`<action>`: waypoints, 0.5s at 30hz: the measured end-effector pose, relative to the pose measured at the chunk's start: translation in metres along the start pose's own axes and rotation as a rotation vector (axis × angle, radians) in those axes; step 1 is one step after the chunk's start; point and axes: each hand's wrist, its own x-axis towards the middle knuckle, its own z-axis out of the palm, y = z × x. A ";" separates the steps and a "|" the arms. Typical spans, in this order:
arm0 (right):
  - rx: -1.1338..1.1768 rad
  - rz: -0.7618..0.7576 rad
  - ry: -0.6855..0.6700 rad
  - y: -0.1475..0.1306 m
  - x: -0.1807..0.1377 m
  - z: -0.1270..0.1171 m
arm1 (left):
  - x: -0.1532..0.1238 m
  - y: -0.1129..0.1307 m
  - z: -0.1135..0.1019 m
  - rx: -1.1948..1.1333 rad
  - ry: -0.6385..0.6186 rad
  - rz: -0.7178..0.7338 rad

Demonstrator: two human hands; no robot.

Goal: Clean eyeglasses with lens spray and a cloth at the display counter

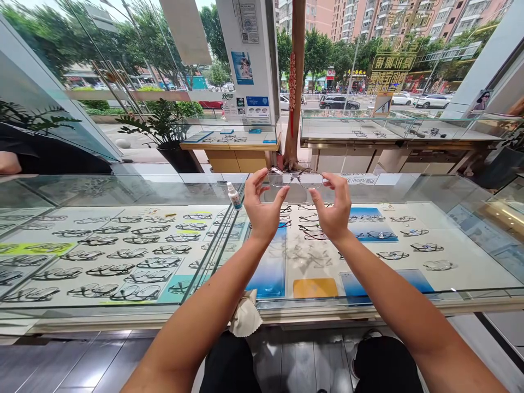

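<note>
I hold a pair of thin-framed glasses (295,178) up in front of me, above the glass display counter (393,188). My left hand (261,206) pinches the left end of the frame with thumb and fingertips. My right hand (333,208) pinches the right end the same way. Both lenses show between the hands. A small white spray bottle (234,195) stands on the counter top just left of my left hand. A white cleaning cloth (245,315) lies at the counter's near edge, under my left forearm.
The counter holds rows of spectacle frames (123,256) on white trays, with blue (268,267) and orange (314,287) cards among them. Another person's arm (8,162) rests at the far left. More display cases (360,128), a potted plant (164,123) and shop windows stand behind.
</note>
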 end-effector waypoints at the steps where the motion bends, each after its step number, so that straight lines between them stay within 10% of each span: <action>1: -0.006 -0.006 -0.003 0.000 0.000 0.000 | 0.000 -0.001 0.000 -0.002 0.004 0.002; 15: 0.285 0.293 -0.057 -0.016 0.005 -0.003 | 0.003 0.004 0.000 0.017 0.012 -0.003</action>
